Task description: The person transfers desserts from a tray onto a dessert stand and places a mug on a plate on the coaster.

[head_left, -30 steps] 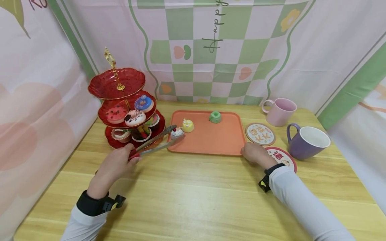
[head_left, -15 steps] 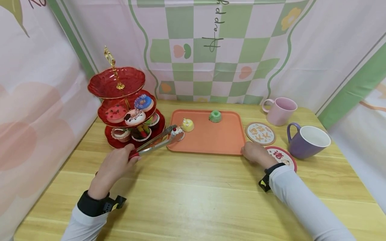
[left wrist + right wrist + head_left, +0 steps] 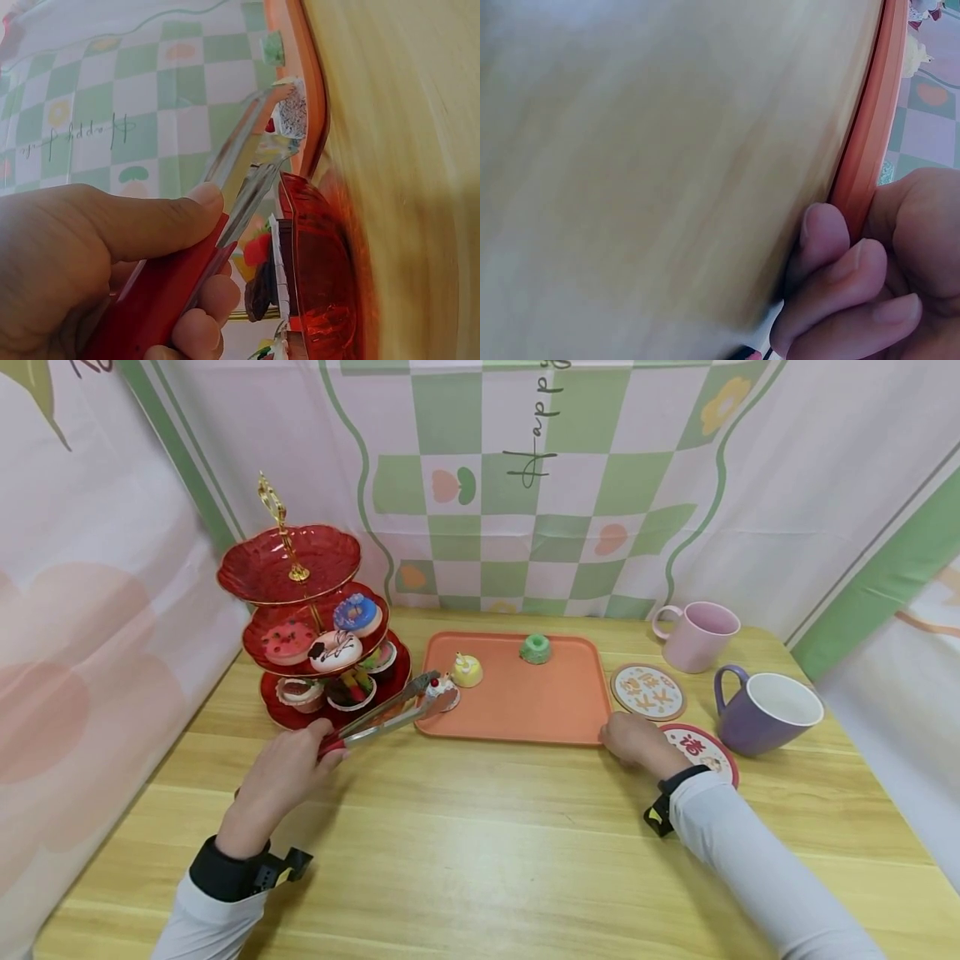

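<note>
My left hand (image 3: 281,781) grips a pair of red-handled metal tongs (image 3: 161,292), seen in the head and left wrist views. Their tips lie on either side of a small white cake with a red cherry (image 3: 291,118), at the front left corner of the orange tray (image 3: 525,714). A yellow cake (image 3: 467,671) sits just behind it, and a green ring-shaped cake (image 3: 536,649) stands near the tray's back edge. At the front right corner, my right hand (image 3: 632,739) holds the tray's rim between thumb and fingers, as the right wrist view shows.
A red three-tier stand (image 3: 288,547) with several cakes on its lower tiers rises left of the tray. To the right are a pink mug (image 3: 693,643), a purple mug (image 3: 761,718), a round orange-lettered coaster (image 3: 647,693) and a red-rimmed coaster (image 3: 708,752), partly behind the right wrist.
The near arm of the tongs has moved up toward the far arm, narrowing the gap around the white cake. My right hand and the tray have stayed in place.
</note>
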Demonstrator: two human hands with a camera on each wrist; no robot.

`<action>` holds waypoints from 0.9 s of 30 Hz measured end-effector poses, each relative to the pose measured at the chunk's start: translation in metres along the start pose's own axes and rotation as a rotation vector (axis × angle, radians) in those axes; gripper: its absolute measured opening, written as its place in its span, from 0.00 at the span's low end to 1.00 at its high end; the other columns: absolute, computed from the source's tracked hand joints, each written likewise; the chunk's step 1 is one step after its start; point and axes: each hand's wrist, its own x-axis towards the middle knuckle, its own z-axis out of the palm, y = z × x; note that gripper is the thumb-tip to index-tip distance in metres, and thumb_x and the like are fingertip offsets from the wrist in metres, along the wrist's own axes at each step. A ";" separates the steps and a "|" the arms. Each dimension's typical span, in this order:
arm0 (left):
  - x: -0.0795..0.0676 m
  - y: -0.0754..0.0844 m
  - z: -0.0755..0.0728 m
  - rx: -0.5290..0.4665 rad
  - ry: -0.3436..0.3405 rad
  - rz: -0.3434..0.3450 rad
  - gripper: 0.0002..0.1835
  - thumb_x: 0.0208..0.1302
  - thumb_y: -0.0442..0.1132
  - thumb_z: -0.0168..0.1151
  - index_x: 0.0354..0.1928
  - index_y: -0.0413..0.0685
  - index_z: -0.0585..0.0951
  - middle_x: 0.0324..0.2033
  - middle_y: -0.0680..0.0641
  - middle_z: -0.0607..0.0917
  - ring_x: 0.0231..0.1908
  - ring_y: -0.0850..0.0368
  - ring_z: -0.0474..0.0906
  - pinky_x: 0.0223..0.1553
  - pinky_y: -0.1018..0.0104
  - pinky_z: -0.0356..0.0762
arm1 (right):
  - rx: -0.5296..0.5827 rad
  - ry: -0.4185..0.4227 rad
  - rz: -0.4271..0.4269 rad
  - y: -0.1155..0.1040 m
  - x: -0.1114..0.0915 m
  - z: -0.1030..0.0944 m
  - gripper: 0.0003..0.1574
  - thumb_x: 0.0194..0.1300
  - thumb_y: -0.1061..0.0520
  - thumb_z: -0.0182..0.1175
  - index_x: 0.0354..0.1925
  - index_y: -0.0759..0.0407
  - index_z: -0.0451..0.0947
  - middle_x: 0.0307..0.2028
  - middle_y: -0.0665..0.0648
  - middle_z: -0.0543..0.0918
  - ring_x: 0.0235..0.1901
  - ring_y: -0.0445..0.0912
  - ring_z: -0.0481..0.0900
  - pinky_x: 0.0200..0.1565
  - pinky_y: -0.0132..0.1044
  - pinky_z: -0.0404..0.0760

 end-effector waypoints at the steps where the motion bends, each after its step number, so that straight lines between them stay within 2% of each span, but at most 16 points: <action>1: 0.000 0.000 -0.001 -0.004 -0.001 0.002 0.15 0.58 0.40 0.66 0.39 0.36 0.75 0.16 0.51 0.63 0.18 0.54 0.62 0.20 0.63 0.54 | 0.000 -0.001 0.002 0.000 0.000 0.000 0.18 0.69 0.57 0.40 0.27 0.63 0.71 0.18 0.58 0.73 0.11 0.43 0.69 0.19 0.34 0.69; 6: -0.001 0.003 -0.007 -0.023 0.017 0.025 0.14 0.58 0.41 0.66 0.37 0.37 0.74 0.17 0.50 0.66 0.19 0.53 0.63 0.21 0.62 0.58 | -0.019 0.008 -0.017 0.001 0.001 0.000 0.18 0.69 0.58 0.40 0.27 0.63 0.72 0.20 0.59 0.72 0.12 0.43 0.69 0.20 0.35 0.69; 14: -0.003 0.007 -0.026 -0.056 0.046 0.044 0.17 0.59 0.42 0.65 0.42 0.36 0.73 0.22 0.46 0.74 0.21 0.50 0.69 0.22 0.58 0.65 | -0.025 0.022 -0.051 0.002 0.001 0.000 0.18 0.69 0.58 0.40 0.26 0.62 0.71 0.20 0.58 0.72 0.12 0.44 0.69 0.22 0.37 0.70; 17: -0.004 0.009 -0.033 -0.050 0.087 0.057 0.21 0.59 0.42 0.65 0.50 0.37 0.73 0.29 0.38 0.80 0.26 0.45 0.76 0.26 0.52 0.72 | -0.027 0.026 -0.062 0.002 0.001 0.000 0.19 0.69 0.58 0.40 0.25 0.62 0.71 0.19 0.58 0.72 0.12 0.44 0.69 0.22 0.37 0.69; 20: -0.006 0.011 -0.039 -0.032 0.111 0.061 0.26 0.60 0.42 0.64 0.57 0.37 0.71 0.36 0.32 0.81 0.30 0.40 0.78 0.31 0.46 0.74 | -0.024 0.020 -0.056 0.001 0.001 0.000 0.19 0.69 0.58 0.39 0.25 0.62 0.71 0.18 0.58 0.72 0.11 0.44 0.68 0.21 0.37 0.69; 22: -0.007 0.012 -0.042 -0.025 0.107 0.060 0.29 0.60 0.42 0.63 0.60 0.35 0.69 0.35 0.32 0.81 0.28 0.42 0.77 0.29 0.48 0.73 | -0.026 0.017 -0.047 0.002 0.001 0.000 0.19 0.69 0.58 0.39 0.25 0.62 0.71 0.18 0.57 0.72 0.11 0.43 0.68 0.21 0.36 0.69; 27: -0.009 0.013 -0.047 -0.011 0.107 0.055 0.27 0.61 0.42 0.63 0.58 0.34 0.71 0.29 0.37 0.80 0.24 0.46 0.74 0.25 0.54 0.69 | -0.020 0.008 -0.038 0.002 0.001 0.000 0.19 0.69 0.58 0.39 0.26 0.62 0.71 0.19 0.58 0.72 0.11 0.43 0.69 0.21 0.36 0.69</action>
